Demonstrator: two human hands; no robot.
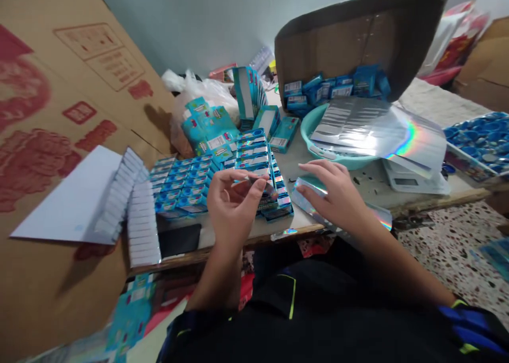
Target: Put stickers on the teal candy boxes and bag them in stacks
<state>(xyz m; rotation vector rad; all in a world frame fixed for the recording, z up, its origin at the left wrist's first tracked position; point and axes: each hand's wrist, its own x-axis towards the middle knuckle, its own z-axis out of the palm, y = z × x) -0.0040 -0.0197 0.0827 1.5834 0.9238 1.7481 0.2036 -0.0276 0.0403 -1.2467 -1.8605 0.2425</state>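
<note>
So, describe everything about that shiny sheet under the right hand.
The holographic sheet looks like thin, glossy plastic or foil, silvery blue with rainbow glints. It lies on the table near its front edge, partly hidden beneath the right hand and forearm; what seems its other end shows beyond. Whether the hand touches it is unclear.

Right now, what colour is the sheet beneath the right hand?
Silver with rainbow glints; the sheet shows best in the head view.
</note>
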